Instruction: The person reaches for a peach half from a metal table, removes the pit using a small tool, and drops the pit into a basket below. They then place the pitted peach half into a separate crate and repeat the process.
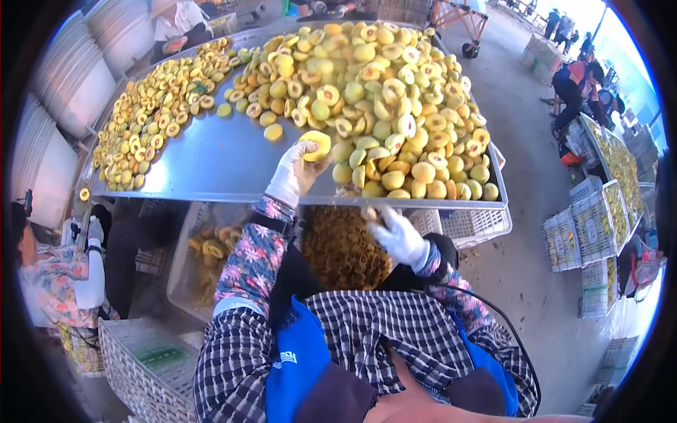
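Observation:
My left hand (295, 176), in a pale glove, is closed on a yellow peach half (316, 145) just above the near edge of the metal table (211, 151). In a white glove, my right hand (400, 238) is below that edge, its fingers drawn around a small brownish thing (369, 212), which I cannot make out clearly. Beneath both hands sits a container of brown peach pits (345, 247). A large heap of halved yellow peaches (381, 92) covers the table's right side. Another spread of halves (159, 116) lies along the left.
Under the table stand a bin of peach halves (211, 247) and a white plastic crate (472, 224). A white basket (151, 366) is at lower left. Other people work at left (63, 275), at the far side (180, 28) and at right (578, 88), near stacked crates (589, 225).

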Motion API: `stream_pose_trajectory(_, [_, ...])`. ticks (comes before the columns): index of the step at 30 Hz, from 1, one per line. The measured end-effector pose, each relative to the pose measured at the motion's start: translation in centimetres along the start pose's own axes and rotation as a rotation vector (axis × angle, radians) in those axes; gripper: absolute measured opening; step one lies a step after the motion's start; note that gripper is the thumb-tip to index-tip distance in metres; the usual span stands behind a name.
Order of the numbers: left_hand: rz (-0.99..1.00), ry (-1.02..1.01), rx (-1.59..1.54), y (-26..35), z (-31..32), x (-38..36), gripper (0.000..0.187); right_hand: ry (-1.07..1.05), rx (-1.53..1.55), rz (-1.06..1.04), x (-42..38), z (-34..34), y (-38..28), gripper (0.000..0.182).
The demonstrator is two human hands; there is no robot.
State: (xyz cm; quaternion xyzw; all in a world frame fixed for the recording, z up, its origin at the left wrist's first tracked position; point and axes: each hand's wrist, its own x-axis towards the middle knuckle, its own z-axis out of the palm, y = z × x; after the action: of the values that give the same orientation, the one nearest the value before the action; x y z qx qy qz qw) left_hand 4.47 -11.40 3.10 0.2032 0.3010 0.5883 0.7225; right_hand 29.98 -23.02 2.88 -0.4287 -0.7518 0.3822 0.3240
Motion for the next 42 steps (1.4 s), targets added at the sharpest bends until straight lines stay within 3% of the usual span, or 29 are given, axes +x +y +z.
stream_pose_trajectory(1, [-0.015,-0.118,-0.147,-0.2,0.7,-1.5,0.028,0.020,0.049,0.005,0.8,-0.1,-0.6,0.037])
stream_pose_trajectory(3, [-0.033,-0.127,-0.160,-1.1,1.7,-3.8,0.037,0.043,0.033,0.022,2.1,-0.3,-1.6,0.035])
stream_pose_trajectory(5, [0.232,-0.083,0.022,-2.0,3.3,-6.2,0.049,0.039,0.165,0.119,2.2,-0.6,-2.8,0.034])
stream_pose_trajectory(6, [0.307,-0.108,0.128,-2.5,2.7,-6.2,0.062,0.050,0.182,0.108,2.1,-0.5,-2.7,0.033])
stream_pose_trajectory(7, [0.307,-0.100,0.128,-2.7,2.1,-6.2,0.062,0.061,0.198,0.094,1.9,-0.5,-2.4,0.032])
stream_pose_trajectory(9, [0.742,-0.130,0.824,-2.9,1.3,-5.9,0.071,0.044,0.213,0.124,1.5,-0.4,-1.6,0.031])
stream_pose_trajectory(10, [0.825,-0.211,0.865,-3.1,0.9,-5.9,0.077,0.035,0.230,0.145,1.3,-0.3,-1.3,0.031])
stream_pose_trajectory(12, [0.892,-0.226,0.897,-3.7,1.7,-6.5,0.076,0.012,0.369,0.233,0.8,-0.5,-2.5,0.029])
stream_pose_trajectory(17, [1.101,-0.244,1.122,-4.0,2.7,-7.9,0.073,0.065,0.609,0.206,0.7,-0.2,-3.2,0.030])
stream_pose_trajectory(19, [1.065,-0.220,1.173,-4.3,3.4,-8.6,0.075,0.110,0.706,0.176,0.6,-0.1,-3.1,0.031])
stream_pose_trajectory(22, [0.354,-0.266,0.110,-4.9,5.3,-9.9,0.070,0.093,0.656,0.162,0.4,0.0,-2.9,0.032])
stream_pose_trajectory(23, [0.347,-0.261,0.107,-5.1,5.2,-10.0,0.070,0.094,0.657,0.171,0.3,0.1,-2.8,0.032])
stream_pose_trajectory(25, [0.129,-0.337,-0.193,-5.4,4.9,-9.9,0.064,0.062,0.392,0.095,0.2,0.4,-2.5,0.033])
stream_pose_trajectory(26, [0.138,-0.361,-0.224,-5.7,5.2,-9.9,0.051,0.070,0.288,0.025,0.3,0.6,-3.0,0.035])
stream_pose_trajectory(27, [0.130,-0.362,-0.224,-5.8,5.4,-9.9,0.051,0.134,0.059,-0.088,0.3,0.6,-3.2,0.035])
stream_pose_trajectory(29, [0.037,-0.280,-0.330,-5.8,5.9,-10.0,0.050,0.199,-0.068,-0.192,0.4,0.8,-3.8,0.034])
stream_pose_trajectory(31, [0.065,-0.199,-0.273,-6.3,6.1,-9.5,0.055,0.212,-0.142,-0.164,0.4,0.8,-4.1,0.033])
stream_pose_trajectory(36, [0.094,-0.072,-0.178,-7.2,5.5,-8.4,0.048,0.262,-0.284,-0.146,0.6,1.4,-4.0,0.033])
stream_pose_trajectory(37, [0.092,-0.072,-0.177,-7.1,5.4,-8.5,0.048,0.235,-0.355,-0.145,0.5,1.6,-3.8,0.034])
stream_pose_trajectory(39, [0.026,-0.259,-0.339,-6.8,5.0,-8.6,0.048,0.209,-0.425,-0.139,0.3,1.7,-3.8,0.034])
stream_pose_trajectory(42, [0.013,-0.133,-0.337,-7.5,5.1,-8.3,0.042,0.114,-0.452,-0.062,0.3,1.6,-4.1,0.033])
